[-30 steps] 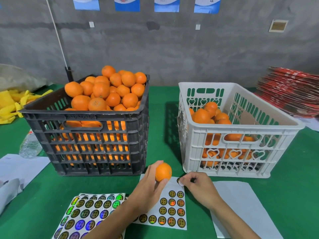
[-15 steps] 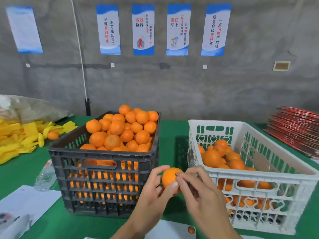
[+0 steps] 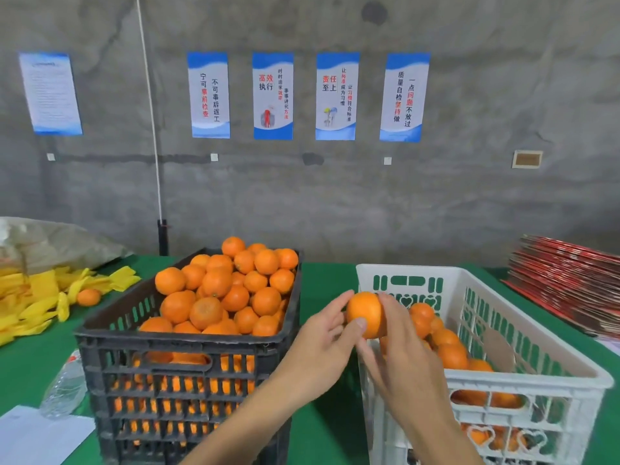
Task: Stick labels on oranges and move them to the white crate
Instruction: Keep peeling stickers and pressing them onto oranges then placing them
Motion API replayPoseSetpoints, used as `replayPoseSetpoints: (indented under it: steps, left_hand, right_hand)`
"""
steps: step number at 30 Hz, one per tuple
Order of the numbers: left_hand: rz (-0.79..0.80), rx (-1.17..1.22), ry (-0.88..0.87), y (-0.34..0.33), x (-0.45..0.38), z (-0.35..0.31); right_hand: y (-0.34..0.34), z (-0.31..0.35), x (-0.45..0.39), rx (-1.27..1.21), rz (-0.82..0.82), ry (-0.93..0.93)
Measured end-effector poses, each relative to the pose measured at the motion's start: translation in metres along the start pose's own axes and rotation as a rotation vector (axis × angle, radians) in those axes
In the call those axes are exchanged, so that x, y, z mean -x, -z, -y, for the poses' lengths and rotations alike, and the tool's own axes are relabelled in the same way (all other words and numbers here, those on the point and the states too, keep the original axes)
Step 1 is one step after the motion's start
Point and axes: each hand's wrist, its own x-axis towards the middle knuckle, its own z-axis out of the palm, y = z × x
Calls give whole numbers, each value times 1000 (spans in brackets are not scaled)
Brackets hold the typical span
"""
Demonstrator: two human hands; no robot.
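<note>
We've got the orange (image 3: 364, 313) right at the white crate's (image 3: 523, 380) near-left corner, above the rim, left hand (image 3: 322, 344) pinching it thumb and fingers (right hand (image 3: 402, 350) cupping its crate side, fingers laid along it). From here the crate lies rightward; the right hand's nearer.

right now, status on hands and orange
Left hand holds orange, right hand pressing on it. At white crate near corner. Nothing in the way.
</note>
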Motion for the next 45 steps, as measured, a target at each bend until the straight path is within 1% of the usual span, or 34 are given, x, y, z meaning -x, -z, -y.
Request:
replayPoseSetpoints:
  steps: [2, 5, 7, 8, 9, 10, 12, 13, 14, 15, 16, 17, 18, 19, 21, 22, 24, 25, 26, 27, 29, 30, 32, 35, 36, 38, 40, 41, 44, 45]
  left_hand:
    - [25, -144, -35, 7, -11, -4]
    - [-102, -293, -90, 32, -28, -3]
    - [-187, -477, -58, 57, -40, 4]
    - [-202, -611, 1, 73, -45, 8]
    - [-189, -751, 110, 89, -50, 14]
    - [-147, -884, 270, 106, -54, 19]
    - [15, -1121, 624, 134, -57, 23]
    - [128, -1230, 767, 145, -55, 23]
    - [246, -1311, 871, 154, -54, 23]
    - [346, -1354, 934, 161, -53, 23]
    - [404, -1362, 962, 167, -52, 24]
    - [401, -1354, 964, 171, -52, 25]
    - [353, -1340, 940, 174, -53, 27]
    - [270, -1318, 893, 175, -51, 29]
    - [17, -1209, 720, 173, -46, 31]
    - [-139, -1134, 574, 169, -42, 30]
    - [-459, -937, 213, 154, -29, 21]
    - [-568, -833, 58, 143, -22, 13]
    - [-623, -741, -63, 130, -15, 6]
    - [-627, -661, -163, 115, -7, 0]
    - [-566, -580, -300, 87, 11, -5]
    - [-540, -603, -361, 74, 20, -4]
    - [-496, -736, -472, 55, 35, 4]
    - [-385, -950, -567, 39, 54, 27]
    - [-336, -986, -581, 36, 59, 36]
    - [-239, -964, -601, 27, 69, 58]
    - [-172, -872, -580, 15, 79, 81]
    - [-152, -819, -535, 10, 84, 94]
    - [-103, -651, -257, -2, 99, 134]
    - [-72, -652, -190, -6, 105, 147]
  right_hand:
    - [5, -11, -6, 7, -16, -40]
    - [9, -29, -10, 70, 32, -134]
    - [7, -37, -10, 100, 68, -148]
    - [5, -40, -9, 109, 89, -143]
    - [3, -40, -8, 105, 106, -134]
    - [0, -39, -7, 86, 121, -123]
    - [-8, -35, -6, 48, 139, -97]
    - [-12, -32, -6, 39, 133, -83]
    - [-15, -30, -6, 30, 116, -65]
    - [-18, -26, -7, 15, 87, -41]
    - [-21, -22, -7, -2, 53, -19]
    - [-22, -18, -7, -16, 27, -1]
    - [-24, -15, -6, -30, 6, 19]
    - [-26, -11, -4, -50, -9, 43]
    - [-30, -6, 2, -118, -32, 90]
    - [-32, -2, 5, -166, -36, 107]
    - [-36, 6, 9, -272, -4, 145]
    - [-37, 10, 9, -322, 28, 161]
    - [-38, 16, 9, -374, 73, 170]
    - [-38, 21, 9, -425, 119, 172]
    - [-38, 30, 9, -465, 179, 167]
    - [-38, 33, 11, -442, 191, 153]
    - [-39, 35, 22, -379, 202, 100]
    - [-39, 29, 52, -314, 253, 87]
    - [-39, 26, 62, -324, 270, 66]
    - [-39, 19, 84, -370, 294, -10]
    - [-40, 9, 104, -347, 332, -32]
    - [-42, 3, 114, -331, 369, -32]
    - [-51, -17, 144, -344, 576, -58]
    - [-54, -22, 153, -371, 649, -67]
